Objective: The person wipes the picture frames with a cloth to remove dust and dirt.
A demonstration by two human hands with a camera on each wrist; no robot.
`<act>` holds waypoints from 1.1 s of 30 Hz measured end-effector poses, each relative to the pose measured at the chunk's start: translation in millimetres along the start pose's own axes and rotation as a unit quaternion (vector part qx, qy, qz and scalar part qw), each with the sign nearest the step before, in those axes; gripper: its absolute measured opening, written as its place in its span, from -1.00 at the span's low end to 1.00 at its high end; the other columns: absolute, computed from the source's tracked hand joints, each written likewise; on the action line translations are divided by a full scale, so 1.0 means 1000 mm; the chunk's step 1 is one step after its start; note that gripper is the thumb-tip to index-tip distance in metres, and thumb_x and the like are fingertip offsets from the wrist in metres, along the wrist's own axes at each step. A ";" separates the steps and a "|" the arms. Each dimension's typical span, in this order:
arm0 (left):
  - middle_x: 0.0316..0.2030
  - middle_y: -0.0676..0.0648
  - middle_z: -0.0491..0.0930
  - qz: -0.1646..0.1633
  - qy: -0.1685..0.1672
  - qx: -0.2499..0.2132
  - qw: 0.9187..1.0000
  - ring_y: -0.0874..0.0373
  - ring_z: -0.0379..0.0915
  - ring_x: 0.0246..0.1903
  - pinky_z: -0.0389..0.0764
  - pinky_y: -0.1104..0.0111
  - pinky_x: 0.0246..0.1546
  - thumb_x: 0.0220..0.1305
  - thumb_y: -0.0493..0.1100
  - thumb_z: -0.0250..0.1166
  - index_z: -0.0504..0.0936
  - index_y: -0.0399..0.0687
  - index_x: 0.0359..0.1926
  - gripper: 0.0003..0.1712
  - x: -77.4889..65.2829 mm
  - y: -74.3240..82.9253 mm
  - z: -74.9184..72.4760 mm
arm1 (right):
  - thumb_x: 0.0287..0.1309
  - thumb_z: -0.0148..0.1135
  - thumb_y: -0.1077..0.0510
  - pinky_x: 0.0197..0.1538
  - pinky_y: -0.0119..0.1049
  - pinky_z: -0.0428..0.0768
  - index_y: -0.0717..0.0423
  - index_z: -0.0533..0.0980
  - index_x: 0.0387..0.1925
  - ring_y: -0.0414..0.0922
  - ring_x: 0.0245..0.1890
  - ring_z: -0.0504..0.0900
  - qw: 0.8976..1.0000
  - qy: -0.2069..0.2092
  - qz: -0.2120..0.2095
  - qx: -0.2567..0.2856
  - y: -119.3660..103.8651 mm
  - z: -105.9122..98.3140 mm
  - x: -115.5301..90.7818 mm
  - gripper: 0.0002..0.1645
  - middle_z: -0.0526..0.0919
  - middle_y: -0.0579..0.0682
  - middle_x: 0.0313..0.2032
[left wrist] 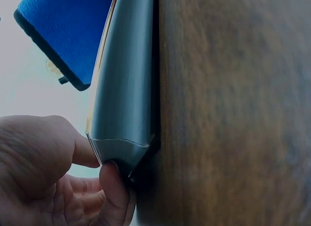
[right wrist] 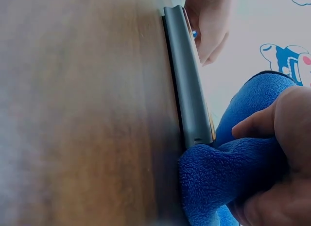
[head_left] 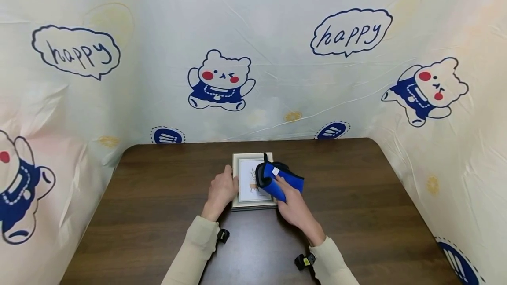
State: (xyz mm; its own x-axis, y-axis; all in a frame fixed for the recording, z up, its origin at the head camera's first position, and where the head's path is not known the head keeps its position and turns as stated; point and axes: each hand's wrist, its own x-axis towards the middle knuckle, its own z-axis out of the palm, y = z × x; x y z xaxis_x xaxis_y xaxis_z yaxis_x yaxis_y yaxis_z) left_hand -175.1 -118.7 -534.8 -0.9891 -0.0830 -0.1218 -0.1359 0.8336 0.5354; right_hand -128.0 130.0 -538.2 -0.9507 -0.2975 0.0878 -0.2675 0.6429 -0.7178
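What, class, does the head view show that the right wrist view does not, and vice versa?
Only head: the leafy print inside the picture frame, the white tag on the blue cloth, and both cream sleeves.

Only right wrist: the cloth's fuzzy pile, and a small notch in the frame's grey edge.

Both: the frame, the cloth, the left hand, the right hand holding the cloth, the table and the bear-printed backdrop.

The picture frame (head_left: 245,179) lies on the desk (head_left: 158,210). My left fingers (head_left: 227,173) are on the frame's left edge; the cloth (head_left: 271,186), in my right fingers (head_left: 284,184), is against the frame's right side. Behind the frame hangs a sheet (head_left: 285,78).
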 end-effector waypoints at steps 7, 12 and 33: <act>-0.27 -0.28 0.67 -0.001 -0.002 -0.002 1.000 -0.09 0.52 -0.49 0.50 0.09 -0.50 0.59 -0.06 0.19 0.47 -0.19 0.16 -0.67 -0.001 0.000 -0.001 | 0.35 0.15 0.40 0.54 0.28 0.29 0.14 0.46 0.50 0.17 0.59 0.31 1.000 0.001 -0.008 0.014 0.000 0.000 -0.016 -0.31 0.36 0.13 0.57; -0.30 -0.28 0.66 0.001 0.000 -0.005 1.000 -0.09 0.52 -0.51 0.49 0.09 -0.52 0.59 -0.06 0.19 0.47 -0.18 0.13 -0.69 -0.001 0.000 -0.001 | 0.36 0.15 0.41 0.55 0.30 0.26 0.18 0.40 0.53 0.15 0.60 0.29 1.000 -0.008 -0.002 0.017 -0.002 -0.002 -0.028 -0.28 0.35 0.12 0.58; -0.25 -0.31 0.69 -0.002 0.008 -0.003 1.000 -0.12 0.56 -0.49 0.54 0.05 -0.51 0.58 -0.07 0.20 0.48 -0.19 0.14 -0.68 0.000 0.002 0.000 | 0.34 0.18 0.43 0.54 0.18 0.29 0.18 0.39 0.54 0.10 0.59 0.31 1.000 -0.018 0.007 0.021 -0.012 -0.004 -0.062 -0.25 0.35 0.10 0.58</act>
State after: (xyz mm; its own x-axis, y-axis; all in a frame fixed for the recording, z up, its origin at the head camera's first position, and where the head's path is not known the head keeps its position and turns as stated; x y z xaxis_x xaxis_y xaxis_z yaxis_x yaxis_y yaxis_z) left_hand -175.0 -117.0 -534.0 -0.9893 -0.0953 -0.1108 -0.1404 0.8297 0.5402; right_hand -66.4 143.5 -531.9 -0.9480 -0.3138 0.0537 -0.2467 0.6175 -0.7469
